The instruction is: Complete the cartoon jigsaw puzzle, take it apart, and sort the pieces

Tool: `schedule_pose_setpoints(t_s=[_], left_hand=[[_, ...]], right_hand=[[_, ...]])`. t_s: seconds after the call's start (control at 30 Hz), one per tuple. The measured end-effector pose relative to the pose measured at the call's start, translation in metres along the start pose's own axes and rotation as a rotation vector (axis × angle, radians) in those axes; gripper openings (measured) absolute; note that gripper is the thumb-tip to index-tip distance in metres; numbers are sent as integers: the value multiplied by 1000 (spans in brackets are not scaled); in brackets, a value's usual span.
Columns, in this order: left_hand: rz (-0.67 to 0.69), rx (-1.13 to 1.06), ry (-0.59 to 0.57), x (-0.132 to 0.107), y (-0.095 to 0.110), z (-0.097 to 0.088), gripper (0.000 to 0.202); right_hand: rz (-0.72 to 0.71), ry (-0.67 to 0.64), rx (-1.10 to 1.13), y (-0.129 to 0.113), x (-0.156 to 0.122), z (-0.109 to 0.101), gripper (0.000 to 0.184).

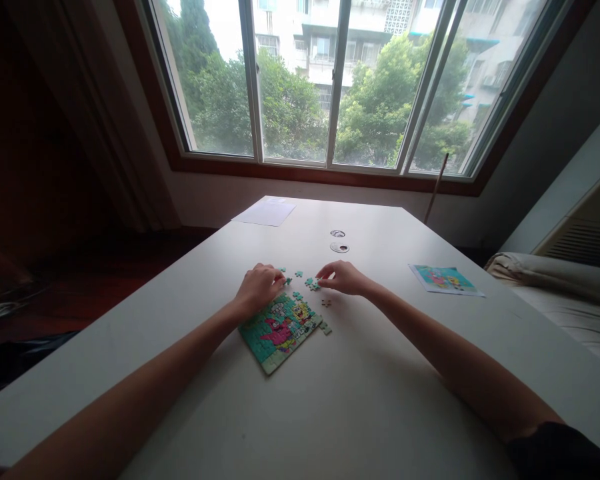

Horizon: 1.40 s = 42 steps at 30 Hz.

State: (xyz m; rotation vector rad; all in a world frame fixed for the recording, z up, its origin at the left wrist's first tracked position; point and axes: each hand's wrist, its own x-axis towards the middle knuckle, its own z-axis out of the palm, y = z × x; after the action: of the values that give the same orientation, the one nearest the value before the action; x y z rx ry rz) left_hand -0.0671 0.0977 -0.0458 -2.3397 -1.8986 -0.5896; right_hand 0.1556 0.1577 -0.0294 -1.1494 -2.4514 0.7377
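Part-built jigsaw on the tabletop, two hands at its far side

From where I stand, the jigsaw lies between the tabletop's left and right edges, one corner pointing toward the near side, its pink and yellow figures showing. Loose pieces are scattered just beyond it, and a pale green piece sits by its right side. The left hand rests at the jigsaw's far left side, fingers curled beside a small piece; I can't tell whether they grip it. The right hand has its fingertips down at a little cluster of pieces, and I can't tell whether one is pinched. A printed picture lies near the right edge, a pale sheet by the far left corner, and two round inserts toward the far edge.
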Motion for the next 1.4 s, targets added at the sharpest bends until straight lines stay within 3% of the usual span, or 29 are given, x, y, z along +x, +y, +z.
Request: schedule_pose_setpoints(t_s=[0.13, 0.23, 0.37, 0.43, 0.63, 0.7, 0.77, 0.9, 0.97, 1.07, 1.27, 1.4], left_hand=[[-36, 43, 48, 1, -1, 0, 24], [63, -31, 57, 0, 5, -2, 24], [370, -183, -120, -4, 16, -4, 19], [446, -198, -169, -5, 19, -5, 24], [351, -16, -109, -4, 17, -5, 29], [326, -1, -86, -6, 19, -7, 26], [349, -44, -97, -9, 22, -10, 24], [453, -148, -195, -14, 30, -19, 30], [468, -154, -229, -16, 32, -23, 34], [470, -147, -270, -17, 34, -26, 35], [476, -141, -305, -17, 36, -29, 36], [396, -80, -299, -16, 26, -39, 48]], right_hand=[[-96, -348, -110, -4, -6, -9, 37], [-103, -409, -133, -6, -8, -11, 34], [-124, -318, -157, -6, -8, -10, 24], [-156, -219, -171, -5, -8, -8, 17], [-153, 73, -266, -1, -7, -2, 17], [-159, 110, -319, -5, -9, -4, 16], [-192, -29, -314, -13, -14, -7, 19], [-194, -453, -271, -29, -23, -12, 38], [-170, -523, -276, -30, -23, -13, 37], [-158, -470, -255, -20, -18, -13, 27], [-235, -132, -155, -11, -13, -8, 16], [-335, -184, -104, -24, -19, 1, 23]])
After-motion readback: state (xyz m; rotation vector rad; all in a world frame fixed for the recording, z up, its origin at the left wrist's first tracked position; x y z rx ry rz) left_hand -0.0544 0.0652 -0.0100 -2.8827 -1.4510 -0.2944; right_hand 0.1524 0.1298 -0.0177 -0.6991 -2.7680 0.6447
